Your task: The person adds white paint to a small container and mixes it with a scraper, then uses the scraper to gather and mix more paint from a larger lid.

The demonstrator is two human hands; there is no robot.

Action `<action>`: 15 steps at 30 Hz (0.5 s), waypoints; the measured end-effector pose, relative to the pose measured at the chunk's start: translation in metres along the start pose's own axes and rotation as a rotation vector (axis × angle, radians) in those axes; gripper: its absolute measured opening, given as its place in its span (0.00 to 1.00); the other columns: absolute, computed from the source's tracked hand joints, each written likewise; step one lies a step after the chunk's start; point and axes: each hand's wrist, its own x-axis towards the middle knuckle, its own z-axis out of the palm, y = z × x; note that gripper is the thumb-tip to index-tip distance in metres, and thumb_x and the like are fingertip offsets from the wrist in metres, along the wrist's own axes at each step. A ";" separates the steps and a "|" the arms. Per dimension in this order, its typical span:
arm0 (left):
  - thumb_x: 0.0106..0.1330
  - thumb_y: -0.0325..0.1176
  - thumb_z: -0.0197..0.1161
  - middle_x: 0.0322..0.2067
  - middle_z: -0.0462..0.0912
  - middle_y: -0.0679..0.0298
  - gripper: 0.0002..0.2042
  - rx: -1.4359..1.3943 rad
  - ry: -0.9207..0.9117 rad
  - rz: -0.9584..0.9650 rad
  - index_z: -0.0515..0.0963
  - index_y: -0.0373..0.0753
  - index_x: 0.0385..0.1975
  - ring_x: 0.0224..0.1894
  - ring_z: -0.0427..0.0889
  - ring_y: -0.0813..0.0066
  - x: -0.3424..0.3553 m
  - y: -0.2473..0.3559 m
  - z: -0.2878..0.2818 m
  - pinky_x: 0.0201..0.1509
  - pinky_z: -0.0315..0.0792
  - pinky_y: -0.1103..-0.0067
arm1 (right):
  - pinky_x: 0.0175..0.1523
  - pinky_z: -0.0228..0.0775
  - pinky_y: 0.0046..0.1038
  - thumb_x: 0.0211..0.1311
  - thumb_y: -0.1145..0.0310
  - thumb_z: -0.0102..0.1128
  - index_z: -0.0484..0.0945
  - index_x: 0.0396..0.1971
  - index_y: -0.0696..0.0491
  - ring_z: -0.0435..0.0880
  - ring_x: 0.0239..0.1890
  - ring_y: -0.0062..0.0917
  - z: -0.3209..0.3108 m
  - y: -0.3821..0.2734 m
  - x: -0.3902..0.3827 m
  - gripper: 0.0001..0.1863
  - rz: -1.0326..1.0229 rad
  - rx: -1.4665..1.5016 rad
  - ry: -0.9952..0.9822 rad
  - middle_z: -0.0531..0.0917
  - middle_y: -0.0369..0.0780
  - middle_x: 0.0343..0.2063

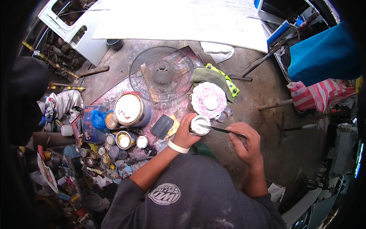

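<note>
My left hand (183, 134) is closed round a small round can (199, 131) with white paint-like stuff inside, held upright in front of my chest. In my right hand (247, 144) is a thin, flat, dark spatula (222, 130). Its tip reaches over the rim into the white stuff. Just beyond the can lies a pink-and-white stained round piece (209, 100) with a white centre. A dark flat block (162, 126) and a yellow sheet (174, 126) rest left of my left hand.
A large lidded paint can (129, 110) stands to the left, with several smaller cans around an open tin (124, 140). Beyond is a wire fan guard (161, 74). A white panel (179, 21) spans the back. A blue cloth (324, 55) and a striped bag (322, 95) hang at right.
</note>
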 end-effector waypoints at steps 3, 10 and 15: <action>0.44 0.27 0.77 0.60 0.73 0.49 0.41 0.027 -0.005 0.001 0.68 0.36 0.64 0.64 0.74 0.49 0.007 0.001 0.001 0.69 0.68 0.63 | 0.48 0.78 0.34 0.57 0.84 0.66 0.83 0.40 0.61 0.88 0.40 0.38 -0.005 0.010 0.000 0.11 0.075 0.044 0.022 0.86 0.47 0.37; 0.42 0.26 0.77 0.61 0.73 0.48 0.41 0.055 -0.020 -0.035 0.68 0.36 0.64 0.66 0.72 0.47 0.018 0.002 0.005 0.70 0.67 0.63 | 0.44 0.78 0.31 0.68 0.77 0.59 0.79 0.44 0.60 0.85 0.36 0.29 -0.007 0.055 -0.016 0.07 0.448 0.433 0.298 0.85 0.43 0.37; 0.45 0.30 0.80 0.60 0.74 0.52 0.41 0.090 -0.027 -0.028 0.69 0.36 0.64 0.65 0.72 0.52 0.021 -0.003 0.009 0.70 0.66 0.63 | 0.39 0.81 0.31 0.72 0.72 0.56 0.74 0.51 0.58 0.85 0.34 0.27 0.007 0.107 -0.037 0.11 0.817 0.909 0.569 0.84 0.42 0.35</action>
